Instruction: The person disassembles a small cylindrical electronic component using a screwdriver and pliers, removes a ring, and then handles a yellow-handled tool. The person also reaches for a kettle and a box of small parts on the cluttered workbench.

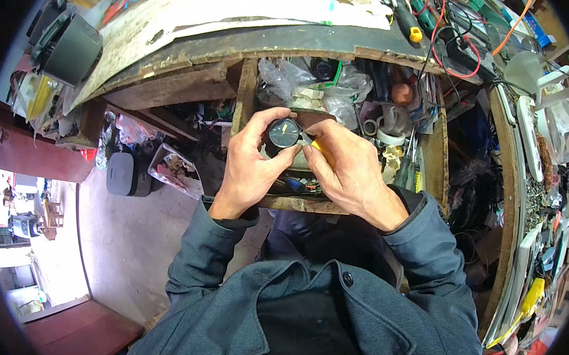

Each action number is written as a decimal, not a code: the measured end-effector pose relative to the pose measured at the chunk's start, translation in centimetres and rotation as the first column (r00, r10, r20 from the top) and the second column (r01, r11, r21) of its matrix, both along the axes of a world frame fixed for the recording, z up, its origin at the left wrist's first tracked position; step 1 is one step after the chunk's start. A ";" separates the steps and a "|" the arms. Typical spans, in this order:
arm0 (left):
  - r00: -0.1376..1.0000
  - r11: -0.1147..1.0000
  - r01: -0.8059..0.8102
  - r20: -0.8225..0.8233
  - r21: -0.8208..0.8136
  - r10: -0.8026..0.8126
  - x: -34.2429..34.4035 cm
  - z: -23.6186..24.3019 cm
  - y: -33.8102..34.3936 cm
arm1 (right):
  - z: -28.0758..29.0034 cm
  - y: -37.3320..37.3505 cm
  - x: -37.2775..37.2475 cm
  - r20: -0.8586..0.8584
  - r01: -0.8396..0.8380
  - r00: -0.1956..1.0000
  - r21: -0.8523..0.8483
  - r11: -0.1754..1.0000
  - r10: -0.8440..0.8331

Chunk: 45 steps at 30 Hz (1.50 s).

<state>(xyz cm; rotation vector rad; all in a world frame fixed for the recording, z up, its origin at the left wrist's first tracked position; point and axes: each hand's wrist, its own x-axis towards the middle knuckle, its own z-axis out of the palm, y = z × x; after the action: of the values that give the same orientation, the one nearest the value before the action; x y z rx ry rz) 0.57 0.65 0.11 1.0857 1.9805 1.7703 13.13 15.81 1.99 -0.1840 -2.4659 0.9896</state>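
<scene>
A round watch (283, 132) with a dark dial and yellow hands is gripped at its rim by the thumb and fingers of my left hand (242, 168). Its dial faces up. Closed around a small tool with a yellow-orange handle (324, 150), my right hand (354, 169) sits against the right side of the watch. The tool's tip is too small to make out. Both hands are over an open wooden drawer (439, 168) full of tools, plastic bags and small parts.
The worn bench top (215, 37) lies beyond the drawer, with papers, a screwdriver (407, 20) and red and black cables. White tape rolls (390, 137) are inside the drawer. A cluttered wooden tray (508, 193) stands right; a dark case (128, 174) rests on the floor left.
</scene>
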 end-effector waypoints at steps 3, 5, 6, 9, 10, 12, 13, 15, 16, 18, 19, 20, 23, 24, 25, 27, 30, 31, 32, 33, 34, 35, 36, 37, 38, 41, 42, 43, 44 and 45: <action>1.000 1.000 -0.003 0.027 0.005 0.003 0.0 -0.2 0.0 | -0.1 0.1 0.0 -0.028 -0.013 1.000 0.030 0.999 0.014; 1.000 1.000 -0.006 0.028 0.006 0.006 0.0 -0.1 -0.1 | -0.1 0.0 0.0 -0.039 -0.016 0.999 0.043 0.999 0.018; 1.000 1.000 -0.005 0.020 0.007 0.005 0.0 -0.1 0.0 | -0.1 0.1 0.0 -0.042 -0.013 0.999 0.043 0.999 0.015; 1.000 1.000 -0.010 0.018 0.013 0.010 0.1 0.0 0.1 | -0.2 0.1 0.0 -0.040 -0.017 0.999 0.057 0.998 0.019; 1.000 1.000 -0.013 0.022 0.016 0.013 0.2 0.0 0.1 | -0.2 0.1 0.0 -0.037 -0.019 0.999 0.066 0.998 0.022; 1.000 1.000 -0.009 0.026 0.009 0.009 0.1 0.1 0.1 | -0.2 0.1 0.0 -0.032 -0.015 0.999 0.068 0.998 0.017; 1.000 1.000 -0.007 0.029 0.005 0.007 0.1 0.2 0.1 | -0.1 0.1 0.1 -0.030 -0.012 0.999 0.068 0.998 0.014; 1.000 1.000 -0.006 0.018 0.002 0.006 0.1 0.2 0.1 | -0.1 0.0 0.1 -0.028 -0.004 1.000 0.067 0.998 0.006; 1.000 1.000 -0.006 0.012 0.001 0.005 0.1 0.2 0.0 | -0.1 0.0 0.1 -0.028 0.000 1.000 0.067 0.998 0.002; 1.000 1.000 -0.002 0.024 0.005 0.002 0.2 0.3 0.0 | -0.1 0.0 0.0 -0.026 -0.005 1.000 0.064 0.998 0.007; 1.000 1.000 -0.001 0.030 0.006 0.000 0.2 0.4 0.0 | -0.1 0.0 0.0 -0.025 -0.007 1.000 0.062 0.998 0.009; 0.999 1.000 0.009 0.041 -0.010 -0.009 0.2 0.4 0.0 | -0.2 0.0 0.1 -0.020 -0.006 1.000 0.062 0.998 0.007; 0.998 0.999 0.029 0.065 -0.041 -0.027 0.1 0.7 0.0 | -0.2 0.0 0.0 -0.013 -0.002 1.000 0.065 0.998 0.003; 0.997 0.999 0.028 0.068 -0.040 -0.025 0.2 0.8 0.0 | -0.2 0.0 0.0 -0.015 -0.001 1.000 0.068 0.998 0.002; 0.997 0.999 0.027 0.071 -0.040 -0.024 0.2 0.8 0.0 | -0.2 0.0 0.1 -0.017 -0.001 1.000 0.070 0.998 0.002; 0.997 0.999 0.021 0.080 -0.041 -0.018 0.3 0.9 0.0 | -0.2 0.0 0.1 -0.023 0.000 1.000 0.072 0.997 0.001; 0.996 0.999 0.024 0.083 -0.048 -0.020 0.2 0.8 -0.1 | -0.1 0.0 0.1 -0.023 -0.001 1.000 0.071 0.997 0.002; 0.996 0.998 0.026 0.082 -0.051 -0.022 0.2 0.8 -0.1 | -0.1 0.0 0.1 -0.021 -0.002 1.000 0.071 0.997 0.003; 0.996 0.998 0.028 0.084 -0.051 -0.024 0.2 0.8 -0.1 | -0.1 0.0 0.1 -0.024 -0.002 1.000 0.073 0.997 0.003; 0.996 0.998 0.029 0.086 -0.052 -0.025 0.2 0.7 -0.2 | -0.1 0.0 0.1 -0.026 -0.002 1.000 0.076 0.997 0.004; 0.996 0.998 0.031 0.089 -0.052 -0.026 0.2 0.7 -0.2 | -0.2 0.0 0.1 -0.029 -0.002 1.000 0.078 0.997 0.005; 0.995 0.998 0.031 0.094 -0.048 -0.026 0.2 0.7 -0.2 | -0.2 0.1 0.1 -0.026 -0.006 1.000 0.077 0.997 0.008; 0.995 0.999 0.031 0.100 -0.044 -0.027 0.2 0.6 -0.1 | -0.2 0.1 0.1 -0.023 -0.009 1.000 0.076 0.997 0.011; 0.994 0.999 0.032 0.105 -0.040 -0.027 0.2 0.5 -0.1 | -0.2 0.1 0.1 -0.019 -0.012 1.000 0.075 0.997 0.013; 0.996 0.999 0.026 0.087 -0.031 -0.023 0.2 0.4 -0.1 | -0.2 0.1 0.1 -0.018 -0.011 1.000 0.075 0.997 0.013; 0.997 1.000 0.026 0.078 -0.004 -0.026 0.1 0.2 0.1 | -0.2 0.1 0.1 -0.025 -0.007 1.000 0.058 0.998 0.008; 0.994 0.999 0.036 0.105 0.003 -0.036 0.2 0.4 0.0 | -0.3 0.1 0.0 -0.037 -0.004 0.999 0.042 0.999 0.006; 0.990 0.999 0.046 0.132 0.011 -0.047 0.2 0.5 0.0 | -0.3 0.1 0.0 -0.049 -0.002 0.999 0.025 1.000 0.003; 0.990 0.998 0.062 0.130 0.005 -0.062 0.2 0.4 0.0 | -0.3 0.1 -0.1 -0.061 0.002 0.998 0.012 1.000 -0.001; 0.989 0.997 0.078 0.129 -0.001 -0.077 0.0 0.1 -0.1 | -0.4 0.1 -0.1 -0.073 0.005 0.997 -0.002 1.000 -0.005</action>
<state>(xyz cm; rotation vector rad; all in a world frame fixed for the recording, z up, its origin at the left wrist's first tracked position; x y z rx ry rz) 0.56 0.53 0.22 1.0056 1.8417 1.7473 13.01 15.89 1.61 -0.1513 -2.3972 0.9788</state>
